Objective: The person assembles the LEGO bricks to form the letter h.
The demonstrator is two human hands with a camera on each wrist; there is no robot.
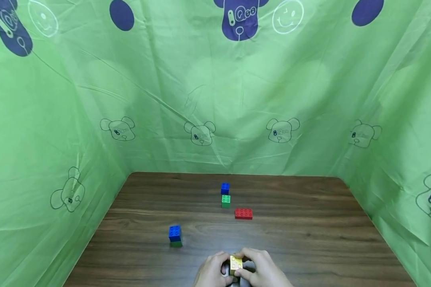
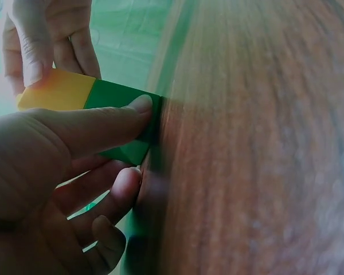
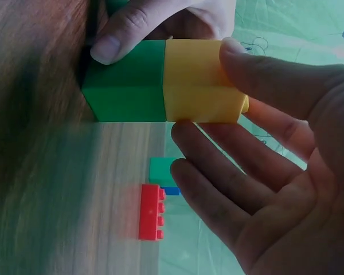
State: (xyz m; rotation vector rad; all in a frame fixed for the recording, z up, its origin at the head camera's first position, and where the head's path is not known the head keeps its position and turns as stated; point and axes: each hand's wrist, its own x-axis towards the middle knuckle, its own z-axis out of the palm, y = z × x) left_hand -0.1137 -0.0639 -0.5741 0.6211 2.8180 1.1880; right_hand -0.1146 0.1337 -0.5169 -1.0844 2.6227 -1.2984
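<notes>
At the near edge of the head view, both hands meet around a small stack of toy building bricks. A yellow brick forms its top, studs up. Beneath it sits a green brick, with a thin seam between the two in the right wrist view. My left hand grips the green brick, thumb across its side, its base close against the wooden table. My right hand pinches the yellow brick between thumb and fingers. The other fingers of the right hand are spread loosely below.
Left of the hands stands a blue brick on a green one. Farther back lie a red brick, a light green brick and another blue brick. Green printed cloth encloses the wooden table at back and sides.
</notes>
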